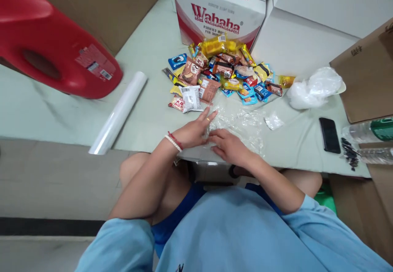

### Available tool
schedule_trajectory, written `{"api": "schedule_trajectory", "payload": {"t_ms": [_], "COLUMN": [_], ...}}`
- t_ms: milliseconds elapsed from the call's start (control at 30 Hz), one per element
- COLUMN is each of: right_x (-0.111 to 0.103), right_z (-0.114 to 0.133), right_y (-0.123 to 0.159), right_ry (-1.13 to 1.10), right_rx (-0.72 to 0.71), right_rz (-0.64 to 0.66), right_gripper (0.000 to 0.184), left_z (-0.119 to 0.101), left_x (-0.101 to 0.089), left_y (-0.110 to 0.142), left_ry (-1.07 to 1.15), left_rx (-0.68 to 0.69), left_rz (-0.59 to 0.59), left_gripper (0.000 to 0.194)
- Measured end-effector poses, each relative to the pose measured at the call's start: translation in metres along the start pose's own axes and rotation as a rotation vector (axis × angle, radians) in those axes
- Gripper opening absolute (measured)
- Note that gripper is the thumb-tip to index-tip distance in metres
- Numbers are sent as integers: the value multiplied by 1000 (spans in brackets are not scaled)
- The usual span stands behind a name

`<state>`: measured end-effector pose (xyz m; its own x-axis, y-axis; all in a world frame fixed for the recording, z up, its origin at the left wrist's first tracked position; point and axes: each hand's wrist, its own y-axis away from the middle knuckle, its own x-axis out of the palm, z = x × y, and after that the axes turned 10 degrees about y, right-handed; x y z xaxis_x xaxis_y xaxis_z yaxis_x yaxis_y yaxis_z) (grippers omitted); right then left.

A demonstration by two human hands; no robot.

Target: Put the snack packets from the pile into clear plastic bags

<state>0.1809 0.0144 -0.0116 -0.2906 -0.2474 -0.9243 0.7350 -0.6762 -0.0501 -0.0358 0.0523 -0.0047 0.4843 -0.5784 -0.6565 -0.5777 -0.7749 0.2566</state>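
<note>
A thin, crumpled sheet of clear plastic, seemingly a bag [242,127], lies in front of me near the table's edge. My left hand [196,129] rests at its left side, index and middle fingers stretched out and spread; a red and a white bracelet circle the wrist. Close against it, my right hand [230,146] has bent fingers that meet the plastic beside my left thumb, apparently pinching its edge; the exact grip is partly hidden. Just beyond my left fingertips sits a heap of wrapped snacks [225,69], with a white packet [190,98] nearest.
A white film roll [119,112] and a red jug [61,47] lie left. Behind the snacks stands a Wahaha carton [219,12]. Rightward are a bundle of white plastic bags [315,88], a small clear wrapper [274,121], a phone [329,135] and plastic bottles [368,132].
</note>
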Motion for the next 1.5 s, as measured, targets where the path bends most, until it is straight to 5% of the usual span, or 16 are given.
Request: {"api": "schedule_trajectory", "payload": {"t_ms": [167,367,533,767,900,1033,1200,1333,1500], "right_x": [34,32,35,21,-27,-85,-99,-102,-118], "right_z": [21,34,27,35,-6,-100,-190,-203,-164], "right_y": [11,4,8,61,79,46,-24,-29,14], "right_ry": [106,203,150,6,-264,92,400,497,423], "right_rx": [66,60,13,-70,-28,509,841,866,820], "right_rz": [48,106,118,152,12,-352,-128,-75,-457], "right_gripper": [49,42,35,41,30,29,66,55,55], "left_z": [16,-27,-42,-16,-10,-10,-4,8,13], "left_x": [-19,9,45,49,63,69,51,41,45], "left_y": [4,-4,-34,-41,-31,-29,-32,-34,-34], "left_ry": [-1,65,-37,-271,-319,-329,-235,-191,-224], "left_rx": [18,10,66,-80,-35,-12,-34,3,45], "left_rz": [-96,-531,-369,-411,-393,-372,-226,-124,-118], "left_gripper": [78,35,32,56,67,84,110,125,130]}}
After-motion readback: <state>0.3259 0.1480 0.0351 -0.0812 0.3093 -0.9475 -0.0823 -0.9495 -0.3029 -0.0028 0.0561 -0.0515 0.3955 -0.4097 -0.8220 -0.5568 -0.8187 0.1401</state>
